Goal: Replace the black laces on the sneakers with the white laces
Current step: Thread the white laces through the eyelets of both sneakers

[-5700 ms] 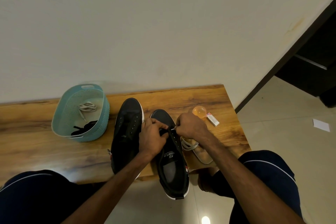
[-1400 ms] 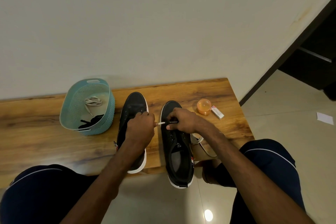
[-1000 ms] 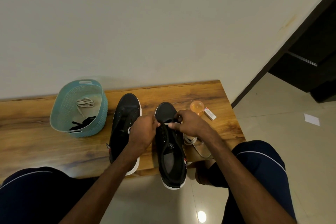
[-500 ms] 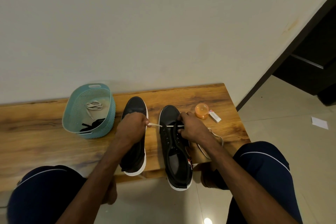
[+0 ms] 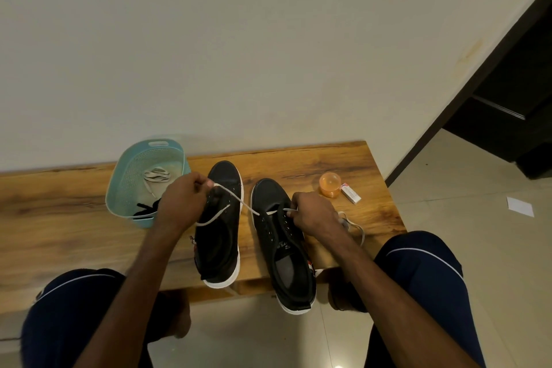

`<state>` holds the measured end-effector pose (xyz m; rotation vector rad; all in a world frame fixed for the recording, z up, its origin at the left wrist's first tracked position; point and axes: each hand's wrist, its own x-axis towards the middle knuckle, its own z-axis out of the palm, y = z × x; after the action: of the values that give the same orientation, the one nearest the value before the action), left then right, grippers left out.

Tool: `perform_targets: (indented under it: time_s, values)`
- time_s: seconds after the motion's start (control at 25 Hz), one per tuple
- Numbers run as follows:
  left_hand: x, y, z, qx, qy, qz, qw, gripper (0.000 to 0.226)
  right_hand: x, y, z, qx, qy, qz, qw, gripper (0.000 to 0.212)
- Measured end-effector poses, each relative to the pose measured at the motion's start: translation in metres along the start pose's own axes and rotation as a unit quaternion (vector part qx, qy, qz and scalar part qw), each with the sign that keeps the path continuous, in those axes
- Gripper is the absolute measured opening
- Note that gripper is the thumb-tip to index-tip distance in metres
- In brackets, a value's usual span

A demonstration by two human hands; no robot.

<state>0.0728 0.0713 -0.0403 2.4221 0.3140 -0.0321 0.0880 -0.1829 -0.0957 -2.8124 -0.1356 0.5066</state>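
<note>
Two black sneakers with white soles stand on the wooden bench, the left sneaker (image 5: 222,236) and the right sneaker (image 5: 283,248), heels toward me. A white lace (image 5: 239,202) runs from the right sneaker's front eyelets out to the left, across the left sneaker. My left hand (image 5: 182,203) pinches that lace, pulled out over the left sneaker, and the lace's free end hangs below the hand. My right hand (image 5: 313,212) pinches the lace at the right sneaker's front eyelets. The lace's other part lies on the bench to the right of my right wrist.
A teal basket (image 5: 125,191) at the left holds a coiled white lace (image 5: 156,174) and a black lace (image 5: 146,207). An orange round container (image 5: 329,184) and a small white box (image 5: 351,193) sit near the bench's right end. My knees flank the bench's front edge.
My left hand has drawn the white lace further left and up, away from the right sneaker, so a longer stretch shows. My right hand has stayed at the front eyelets.
</note>
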Motion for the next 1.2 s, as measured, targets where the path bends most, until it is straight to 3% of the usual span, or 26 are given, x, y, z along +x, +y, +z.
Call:
perform_targets:
  time_s: [0.12,0.32,0.48,0.68,0.84,1.0,1.12,1.2]
  values:
    - [-0.011,0.011,0.021,0.08,0.036,0.088,0.992,0.02,0.001,0.002,-0.003,0.01,0.006,0.003,1.0,0.017]
    - [-0.021,0.032,0.074,0.191,-0.063,0.199,0.959,0.02,0.006,-0.002,-0.008,0.046,-0.007,-0.015,0.999,0.014]
    - [-0.014,0.022,0.088,0.246,-0.113,0.144,0.952,0.014,0.01,-0.005,-0.011,0.025,-0.018,-0.046,0.998,0.009]
    - [-0.011,0.025,0.09,0.259,-0.117,0.096,0.954,0.013,0.015,-0.005,-0.01,0.003,-0.082,-0.048,0.995,0.023]
    - [-0.024,0.029,0.093,0.354,-0.104,0.131,0.92,0.022,0.022,0.001,-0.012,0.099,-0.126,-0.001,0.987,0.039]
    - [-0.034,0.032,0.095,0.389,-0.089,0.166,0.902,0.034,0.024,0.003,-0.009,0.22,-0.134,0.063,0.964,0.037]
    - [-0.03,0.028,0.092,0.331,-0.096,0.141,0.928,0.02,0.026,0.005,-0.007,0.248,-0.123,0.075,0.958,0.036]
    - [-0.026,0.025,0.092,0.265,-0.091,0.105,0.954,0.022,0.026,0.006,-0.009,0.244,-0.122,0.069,0.96,0.034]
